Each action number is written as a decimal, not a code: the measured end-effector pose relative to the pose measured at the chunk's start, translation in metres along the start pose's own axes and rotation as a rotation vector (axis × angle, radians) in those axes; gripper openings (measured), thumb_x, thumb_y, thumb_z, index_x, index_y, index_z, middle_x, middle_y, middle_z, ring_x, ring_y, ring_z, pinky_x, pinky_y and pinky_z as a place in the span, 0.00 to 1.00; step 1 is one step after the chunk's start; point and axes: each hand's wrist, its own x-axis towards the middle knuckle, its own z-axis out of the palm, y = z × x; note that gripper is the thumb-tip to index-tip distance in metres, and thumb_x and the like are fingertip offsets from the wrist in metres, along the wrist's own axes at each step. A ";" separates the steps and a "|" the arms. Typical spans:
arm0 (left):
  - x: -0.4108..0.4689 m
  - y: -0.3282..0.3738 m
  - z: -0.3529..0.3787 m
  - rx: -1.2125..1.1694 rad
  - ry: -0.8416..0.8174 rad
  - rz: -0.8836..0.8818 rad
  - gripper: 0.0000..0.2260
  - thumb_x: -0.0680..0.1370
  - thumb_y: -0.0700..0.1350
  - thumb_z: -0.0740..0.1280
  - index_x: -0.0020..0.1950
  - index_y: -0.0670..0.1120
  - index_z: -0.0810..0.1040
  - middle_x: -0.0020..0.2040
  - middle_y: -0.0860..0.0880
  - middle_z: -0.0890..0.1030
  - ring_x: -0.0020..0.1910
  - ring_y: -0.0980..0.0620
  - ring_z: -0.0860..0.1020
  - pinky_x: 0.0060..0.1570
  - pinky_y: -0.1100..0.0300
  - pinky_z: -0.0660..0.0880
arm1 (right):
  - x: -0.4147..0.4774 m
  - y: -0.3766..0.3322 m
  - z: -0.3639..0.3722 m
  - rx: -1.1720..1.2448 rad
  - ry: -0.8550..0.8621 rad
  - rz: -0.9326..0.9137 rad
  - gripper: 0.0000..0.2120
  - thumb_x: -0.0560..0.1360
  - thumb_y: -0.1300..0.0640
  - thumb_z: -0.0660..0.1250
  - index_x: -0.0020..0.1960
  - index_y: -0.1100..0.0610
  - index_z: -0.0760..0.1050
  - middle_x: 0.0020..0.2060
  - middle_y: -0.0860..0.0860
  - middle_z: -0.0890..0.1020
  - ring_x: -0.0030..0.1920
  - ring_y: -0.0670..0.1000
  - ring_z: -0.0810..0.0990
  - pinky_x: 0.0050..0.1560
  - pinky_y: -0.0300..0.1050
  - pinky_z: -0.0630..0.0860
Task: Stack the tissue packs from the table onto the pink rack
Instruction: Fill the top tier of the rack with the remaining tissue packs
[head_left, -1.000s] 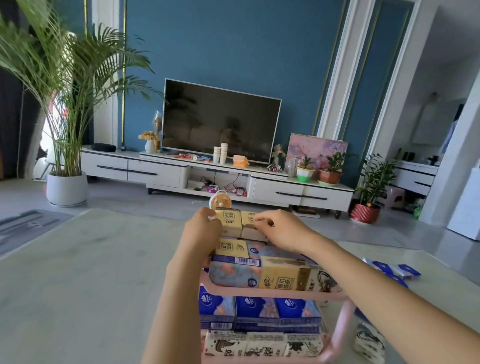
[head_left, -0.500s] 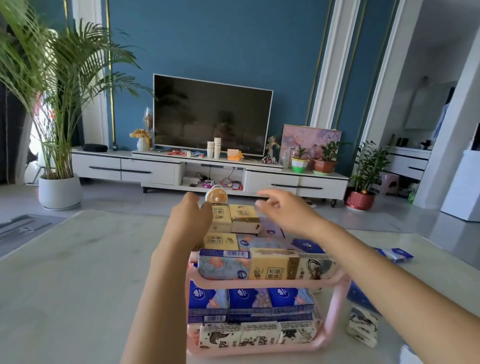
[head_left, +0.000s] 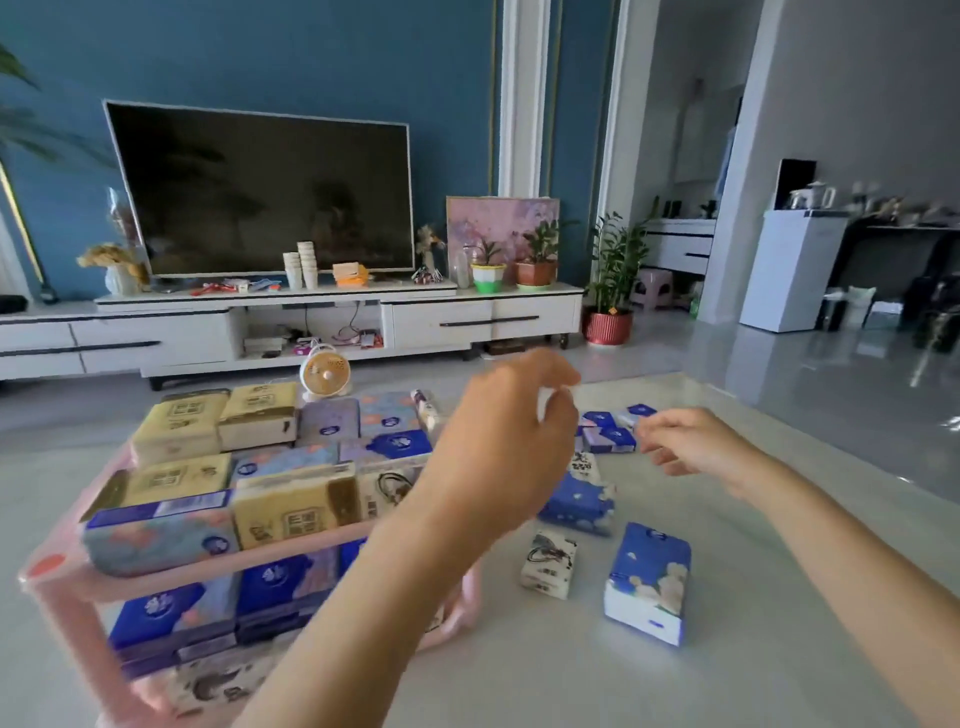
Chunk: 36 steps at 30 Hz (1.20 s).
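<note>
The pink rack stands at the left on the table, its two tiers packed with yellow, blue and patterned tissue packs. My left hand hovers just right of the rack's top tier, fingers loosely curled, holding nothing. Further right, my right hand reaches out with its fingertips close to a cluster of small blue packs and grips nothing. Loose packs lie on the table below my hands: a large blue one, a white one with black print and another blue one.
The pale marble table runs to an edge at the right. A small orange-and-white fan sits behind the rack. Beyond are a TV cabinet, a television and potted plants.
Both hands have left the yellow packs on the rack's top tier and moved right toward the loose packs. The view has swung right, so the rack now sits at the left.
</note>
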 end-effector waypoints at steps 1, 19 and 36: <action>-0.003 0.001 0.023 0.012 -0.084 -0.007 0.13 0.80 0.43 0.57 0.61 0.52 0.74 0.59 0.55 0.76 0.46 0.58 0.76 0.44 0.71 0.70 | 0.003 0.017 -0.002 -0.001 -0.024 0.024 0.07 0.77 0.64 0.60 0.50 0.62 0.77 0.39 0.55 0.76 0.33 0.48 0.71 0.33 0.39 0.68; 0.176 -0.125 0.266 0.575 -0.365 -0.487 0.18 0.77 0.45 0.60 0.66 0.43 0.64 0.64 0.42 0.69 0.63 0.42 0.69 0.60 0.50 0.69 | 0.174 0.147 0.048 -0.492 0.199 -0.362 0.39 0.74 0.45 0.64 0.75 0.57 0.48 0.74 0.55 0.57 0.73 0.54 0.56 0.70 0.47 0.56; 0.208 -0.171 0.280 0.179 -0.291 -0.813 0.19 0.71 0.48 0.72 0.54 0.42 0.68 0.35 0.48 0.69 0.40 0.51 0.72 0.37 0.61 0.70 | 0.200 0.152 0.047 -0.459 0.170 -0.268 0.32 0.70 0.43 0.67 0.67 0.57 0.64 0.64 0.56 0.68 0.64 0.57 0.67 0.62 0.48 0.65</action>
